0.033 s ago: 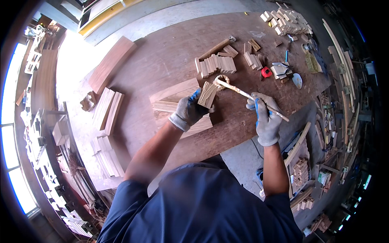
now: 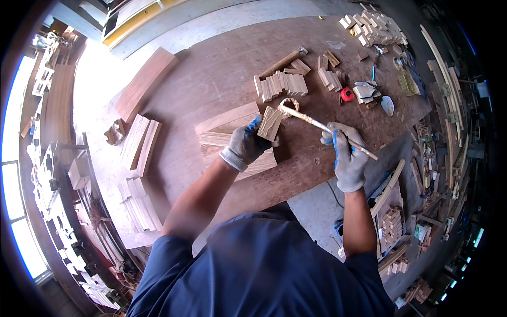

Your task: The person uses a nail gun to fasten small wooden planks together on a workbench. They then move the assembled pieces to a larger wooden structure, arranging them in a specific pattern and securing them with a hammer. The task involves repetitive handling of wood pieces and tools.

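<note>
My left hand [image 2: 245, 143], in a grey glove with blue patches, grips a small wooden block [image 2: 270, 123] with streaks on its upper face. My right hand [image 2: 348, 156], gloved likewise, is closed round a thin pale stick [image 2: 315, 122]. The stick slants up and left; its far end, crusted with something tan, meets the rim of a small round container [image 2: 289, 100] just past the block. What the container holds is not clear. Below my left hand, wide wooden boards [image 2: 227, 121] lie on the brown table [image 2: 211, 68].
Beyond the container stands a row of small wood blocks [image 2: 282, 84]. A red tape measure [image 2: 347, 94] and a pale blade-like tool [image 2: 387, 105] lie to the right. Curved boards [image 2: 145, 84] rest at left, and a pile of blocks [image 2: 375, 27] sits at the far right.
The stick's far end has shifted slightly left and up at the container's rim, with my right hand moving a little. My left hand and the block look unchanged.
</note>
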The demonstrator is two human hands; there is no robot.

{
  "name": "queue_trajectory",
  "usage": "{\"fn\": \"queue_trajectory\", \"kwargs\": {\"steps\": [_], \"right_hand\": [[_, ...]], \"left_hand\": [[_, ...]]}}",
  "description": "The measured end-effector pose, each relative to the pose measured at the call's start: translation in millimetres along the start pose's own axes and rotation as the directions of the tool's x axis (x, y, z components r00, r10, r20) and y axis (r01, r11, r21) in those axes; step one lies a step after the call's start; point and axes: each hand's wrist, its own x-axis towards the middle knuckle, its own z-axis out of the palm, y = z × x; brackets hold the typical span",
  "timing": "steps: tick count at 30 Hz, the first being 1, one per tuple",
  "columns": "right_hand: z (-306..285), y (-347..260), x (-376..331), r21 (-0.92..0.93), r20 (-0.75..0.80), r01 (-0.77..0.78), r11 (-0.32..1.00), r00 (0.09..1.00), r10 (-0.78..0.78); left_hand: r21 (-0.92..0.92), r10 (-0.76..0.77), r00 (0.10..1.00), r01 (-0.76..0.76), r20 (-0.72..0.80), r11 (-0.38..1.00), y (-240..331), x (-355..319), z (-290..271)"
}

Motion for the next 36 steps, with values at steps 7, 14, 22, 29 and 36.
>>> {"fn": "queue_trajectory", "kwargs": {"steps": [7,14,22,29,36], "right_hand": [[-5,-14,-3,-0.246,0.233,0.342,0.907,0.929,-0.287],[-9,-33,-10,-0.190,0.425,0.441,0.877,0.843,-0.331],[-16,-6,-4,0.114,0.108,-0.069,0.991,0.993,0.057],[-14,-14,-1,-0.072,0.119,0.160,0.984,0.981,-0.151],[4,-38,-23,-0.281,0.433,0.425,0.861,0.857,-0.281]], "left_hand": [[0.660,0.188,0.982,-0.153,0.018,0.735,18,-5,12],[-0.498,-0.217,0.966,0.120,-0.141,0.859,15,11,3],[-0.414,-0.184,0.982,0.150,-0.043,0.898,11,8,-2],[-0.024,-0.049,0.997,0.048,-0.052,0.999,14,6,-1],[0.907,0.267,0.963,-0.083,-0.033,0.413,36,-3,33]]}}
